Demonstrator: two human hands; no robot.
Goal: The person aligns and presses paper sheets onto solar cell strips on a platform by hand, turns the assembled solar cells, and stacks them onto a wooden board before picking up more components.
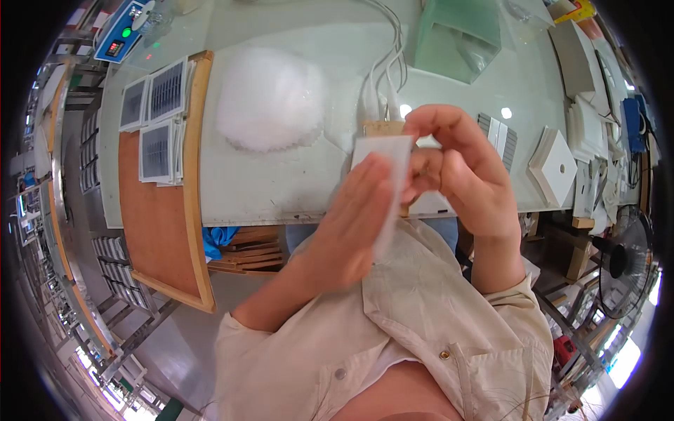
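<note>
A thin white rectangular panel (382,147), smeared by motion, stands tilted in front of my chest. My left hand (347,221) holds it, fingers straight and together along its face; the thumb is hidden. At the panel's right edge is my right hand (467,175), its fingers bent inward and the fingertips close to or touching that edge. What those fingers pinch, if anything, does not show. Just beyond the panel sits a small tan block (384,128) with two white cable ends (382,98) at it. Under my right hand another white piece (430,204) lies partly hidden.
Left of a heap of white translucent material (270,98), dark-striped panels (156,151) lie on a wood-framed board (158,224). A blue device (119,35) stands far left, a greenish clear box (456,38) at the back. White hexagonal pieces (554,168) and a fan (621,263) are at right.
</note>
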